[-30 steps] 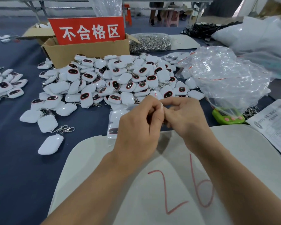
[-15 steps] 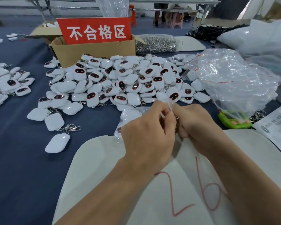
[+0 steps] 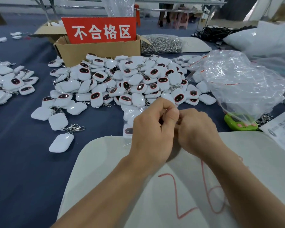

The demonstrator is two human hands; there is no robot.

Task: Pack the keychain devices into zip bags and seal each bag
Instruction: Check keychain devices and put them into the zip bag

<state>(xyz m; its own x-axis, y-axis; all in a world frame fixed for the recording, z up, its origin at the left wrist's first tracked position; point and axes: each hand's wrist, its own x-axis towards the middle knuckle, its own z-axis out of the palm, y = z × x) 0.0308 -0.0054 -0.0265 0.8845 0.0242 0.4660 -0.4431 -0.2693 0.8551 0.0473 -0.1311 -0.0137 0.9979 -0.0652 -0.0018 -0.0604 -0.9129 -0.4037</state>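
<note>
- The left hand (image 3: pixel 152 129) and right hand (image 3: pixel 196 129) met knuckle to knuckle at the centre of the frame, just above the far edge of the white board (image 3: pixel 105 162) marked with a red "26".
- Both had fingers curled tight and thumbs pinched in on something thin and clear between them, most likely the mouth of a zip bag (image 3: pixel 178 112). The bag was almost wholly hidden, and I could not tell whether a device was inside it.
- Judging by that pinch, the step in hand was pressing a seal closed.
- Just behind the left hand lay a few bagged devices (image 3: pixel 129 124), which appeared to be the finished output so far.
- Far more remained: a big heap of loose keychain devices (image 3: pixel 130 83) filled the middle of the frame, and a second heap (image 3: pixel 8 81) sat at the left edge.
- A crumpled mound of clear empty bags (image 3: pixel 243 83) sat at the right.
- A cardboard box (image 3: pixel 97 51) with a red sign (image 3: pixel 100 31) stood behind the heap.
- The task looked to be at an early stage.
</note>
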